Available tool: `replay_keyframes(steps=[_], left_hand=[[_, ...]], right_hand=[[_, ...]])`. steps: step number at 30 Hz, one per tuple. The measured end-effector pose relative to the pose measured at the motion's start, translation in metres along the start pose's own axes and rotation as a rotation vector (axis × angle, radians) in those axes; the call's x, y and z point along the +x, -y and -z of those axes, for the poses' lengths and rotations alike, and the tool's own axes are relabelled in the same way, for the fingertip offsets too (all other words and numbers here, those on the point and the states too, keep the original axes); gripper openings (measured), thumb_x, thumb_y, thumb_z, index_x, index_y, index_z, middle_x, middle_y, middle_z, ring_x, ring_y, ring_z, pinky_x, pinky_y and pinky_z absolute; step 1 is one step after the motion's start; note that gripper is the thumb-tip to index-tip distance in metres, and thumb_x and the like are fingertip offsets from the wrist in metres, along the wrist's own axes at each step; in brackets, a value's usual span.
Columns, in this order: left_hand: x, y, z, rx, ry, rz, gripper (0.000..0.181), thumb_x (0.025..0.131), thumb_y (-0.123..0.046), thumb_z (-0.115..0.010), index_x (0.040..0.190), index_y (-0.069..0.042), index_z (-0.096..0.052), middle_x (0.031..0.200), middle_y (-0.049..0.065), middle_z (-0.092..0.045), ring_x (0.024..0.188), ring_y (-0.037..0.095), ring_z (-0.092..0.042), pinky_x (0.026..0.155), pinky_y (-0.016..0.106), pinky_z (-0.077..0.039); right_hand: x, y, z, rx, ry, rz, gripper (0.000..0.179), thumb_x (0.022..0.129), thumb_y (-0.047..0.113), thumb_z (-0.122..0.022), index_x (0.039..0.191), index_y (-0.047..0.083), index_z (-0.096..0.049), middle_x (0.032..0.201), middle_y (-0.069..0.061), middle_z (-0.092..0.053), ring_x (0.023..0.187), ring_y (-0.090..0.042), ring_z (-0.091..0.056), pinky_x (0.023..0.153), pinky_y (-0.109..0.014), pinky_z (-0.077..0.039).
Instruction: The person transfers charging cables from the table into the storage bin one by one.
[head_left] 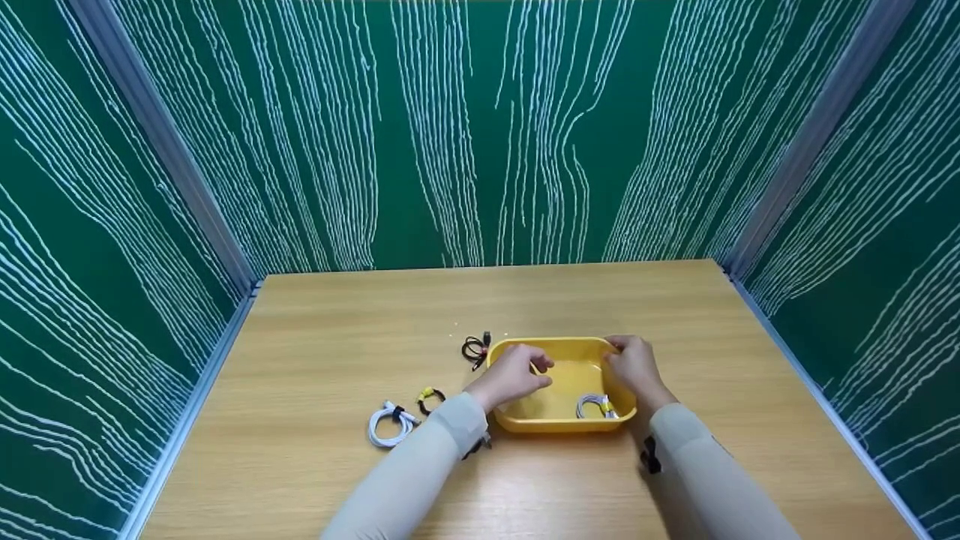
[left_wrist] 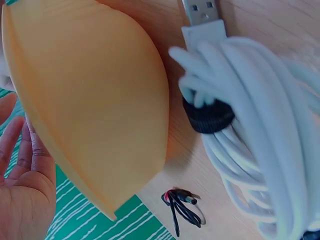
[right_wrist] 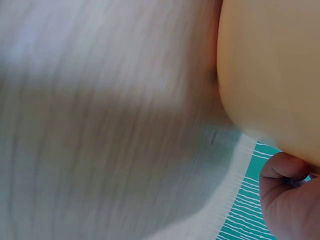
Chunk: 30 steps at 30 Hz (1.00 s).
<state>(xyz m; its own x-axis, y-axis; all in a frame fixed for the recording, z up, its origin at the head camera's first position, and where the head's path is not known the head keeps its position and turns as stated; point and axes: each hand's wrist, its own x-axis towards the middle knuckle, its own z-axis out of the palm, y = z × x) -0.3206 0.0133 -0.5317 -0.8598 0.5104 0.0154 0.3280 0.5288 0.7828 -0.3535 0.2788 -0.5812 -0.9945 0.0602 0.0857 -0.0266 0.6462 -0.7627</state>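
A yellow plastic basin [head_left: 566,425] stands on the table, with a coiled grey cable [head_left: 592,406] lying inside at its front right. My right hand [head_left: 637,367] grips the basin's right rim; in the right wrist view the fingers [right_wrist: 285,167] curl at its edge. Over the basin's left side hovers my left hand [head_left: 517,375], fingers loosely bent and holding nothing. The left wrist view shows that palm [left_wrist: 30,195] beyond the basin wall [left_wrist: 95,100]. Left of the basin lie a white coiled USB cable [head_left: 379,437] with a black strap and a black cable [head_left: 424,407] with a yellow end.
A small black cable [head_left: 469,350] with a red tie lies just off the basin's back left corner. The wooden table [head_left: 337,322] is bounded by green, white-lined walls [head_left: 495,150] at the back and sides. Tiny white specks dot the tabletop behind the basin.
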Motion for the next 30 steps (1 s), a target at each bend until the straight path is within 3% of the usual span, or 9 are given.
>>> replay_keyframes(steps=[12,18,30], left_hand=[[-0.003,0.008,0.011,0.016,-0.039,-0.021,0.024,0.095,-0.005,-0.077,0.119,0.002,-0.077,0.113,0.018,-0.078,0.097,0.016,-0.069,0.089,0.026,-0.057],[-0.006,0.009,0.016,-0.021,-0.038,0.027,0.027,0.097,-0.008,-0.076,0.122,0.001,-0.077,0.11,0.01,-0.077,0.097,0.013,-0.066,0.087,0.027,-0.057],[-0.011,0.012,0.026,-0.091,-0.04,0.056,0.026,0.1,-0.008,-0.075,0.125,0.002,-0.075,0.121,0.018,-0.073,0.103,0.015,-0.065,0.09,0.03,-0.059]], right_hand=[[0.001,-0.001,0.0,0.009,0.006,-0.021,0.03,0.097,-0.01,-0.062,0.125,-0.012,-0.074,0.121,-0.033,-0.075,0.111,-0.042,-0.072,0.095,-0.048,-0.062],[0.003,-0.002,0.0,-0.001,0.007,-0.016,0.032,0.097,-0.011,-0.062,0.127,-0.014,-0.072,0.124,-0.035,-0.074,0.115,-0.045,-0.071,0.097,-0.051,-0.062],[0.002,0.0,0.001,0.008,0.019,-0.042,0.033,0.097,-0.011,-0.061,0.128,-0.014,-0.071,0.128,-0.035,-0.072,0.12,-0.047,-0.07,0.104,-0.056,-0.059]])
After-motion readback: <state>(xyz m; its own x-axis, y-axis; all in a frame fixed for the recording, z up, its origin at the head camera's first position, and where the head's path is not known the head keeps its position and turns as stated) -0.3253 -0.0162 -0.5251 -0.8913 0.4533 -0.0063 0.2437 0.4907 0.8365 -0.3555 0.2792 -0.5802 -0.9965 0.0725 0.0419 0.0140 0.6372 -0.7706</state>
